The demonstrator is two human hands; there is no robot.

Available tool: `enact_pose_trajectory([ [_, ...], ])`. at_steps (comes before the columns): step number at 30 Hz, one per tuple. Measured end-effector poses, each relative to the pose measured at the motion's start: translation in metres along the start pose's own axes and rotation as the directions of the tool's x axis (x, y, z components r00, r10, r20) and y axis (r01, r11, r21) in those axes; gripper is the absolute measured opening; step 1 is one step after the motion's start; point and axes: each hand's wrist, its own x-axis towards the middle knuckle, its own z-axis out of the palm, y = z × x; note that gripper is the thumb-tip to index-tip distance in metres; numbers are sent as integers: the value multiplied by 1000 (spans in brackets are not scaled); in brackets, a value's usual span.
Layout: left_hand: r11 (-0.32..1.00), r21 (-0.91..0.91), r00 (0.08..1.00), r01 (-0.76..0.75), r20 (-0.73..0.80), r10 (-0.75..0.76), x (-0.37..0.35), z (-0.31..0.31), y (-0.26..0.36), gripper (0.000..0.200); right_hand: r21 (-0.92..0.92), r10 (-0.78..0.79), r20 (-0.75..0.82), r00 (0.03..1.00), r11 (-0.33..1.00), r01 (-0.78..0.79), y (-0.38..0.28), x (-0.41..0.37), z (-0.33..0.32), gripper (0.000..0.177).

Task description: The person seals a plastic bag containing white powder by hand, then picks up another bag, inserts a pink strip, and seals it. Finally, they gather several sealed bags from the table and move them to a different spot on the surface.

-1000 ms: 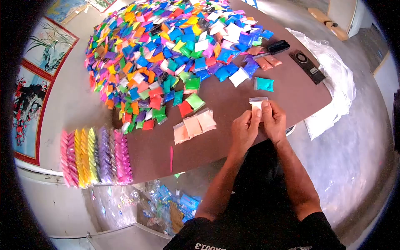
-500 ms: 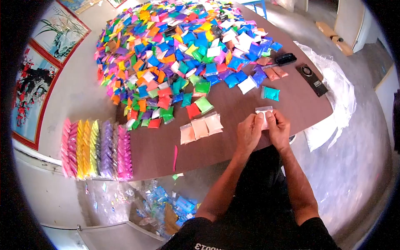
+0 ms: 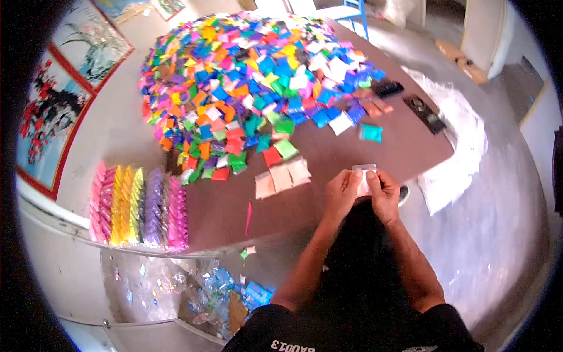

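A small white zip bag (image 3: 364,183) is pinched between my two hands at the table's near edge. My left hand (image 3: 342,191) grips its left side, and my right hand (image 3: 384,193) its right side, with both thumbs on its face. The bag's clear top strip sticks up above the thumbs. To the left lie several peach-coloured packets (image 3: 282,178) in an overlapping row. Beyond my hands is a single teal packet (image 3: 371,133). A pink stick-like tool (image 3: 249,218) rests near the front edge.
A large heap of colourful packets (image 3: 234,88) covers the table's far part. Rows of bagged packets (image 3: 138,205) stand at the left corner. A black case (image 3: 389,89) and a dark flat device (image 3: 424,114) lie at right, beside white plastic sheeting (image 3: 451,170). Litter (image 3: 226,293) is on the floor below.
The view has shifted slightly. My hands, still pinching the white bag, are a little lower and closer to me, and more of the bag's white face shows between the thumbs.
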Motion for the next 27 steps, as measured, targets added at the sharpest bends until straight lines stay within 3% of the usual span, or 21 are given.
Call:
enact_pose_trajectory([
  [1, 997, -41, 996, 72, 49, -70, -12, -5, 8, 37, 58, -12, 3, 1000, 998, 12, 2, -14, 0, 22],
  [2, 992, 120, 999, 32, 30, -36, -27, -10, 14, 34, 114, -18, -3, 1000, 993, 19, 4, -29, 0, 22],
  [3, 964, 266, 1000, -25, 14, 23, -38, -13, 7, 31, 25, 40, -10, 999, 999, -40, -13, -46, 0, 20],
  [6, 961, 259, 992, 99, 49, -116, -77, -28, -9, 32, 127, 168, -38, 985, 979, -162, 15, -89, 0, 20],
  [8, 908, 415, 998, -64, 46, 49, -98, -40, -18, 34, 126, 217, 62, 974, 967, -223, 24, -108, -1, 20],
  [11, 904, 414, 994, -107, 26, 106, -120, -52, -29, 39, -20, 190, 156, 969, 982, -190, 21, -117, -1, 18],
  [15, 940, 337, 999, 41, 14, -48, -128, -53, -24, 35, 24, 158, 167, 973, 986, -164, 11, -114, 2, 17],
  [17, 970, 50, 971, 237, -50, -235, -129, -45, -26, 30, -4, 123, 169, 978, 992, -124, 16, -113, 0, 17],
  [21, 959, 84, 962, 272, -46, -269, -129, -41, -36, 25, -110, 91, 162, 983, 991, -73, 24, -114, -3, 18],
  [22, 972, 149, 983, 182, -30, -180, -128, -42, -37, 26, -165, 96, 162, 982, 984, -69, 27, -114, -4, 19],
  [23, 974, 210, 996, 87, -7, -87, -127, -43, -38, 27, -161, 106, 151, 983, 984, -82, 29, -114, -2, 19],
  [25, 961, 267, 997, 75, -5, -76, -124, -46, -41, 27, -37, 87, 116, 989, 996, -83, 30, -112, 0, 20],
  [27, 945, 321, 998, 58, -9, -58, -124, -47, -42, 28, -45, 137, 154, 979, 990, -131, 29, -108, -6, 21],
])
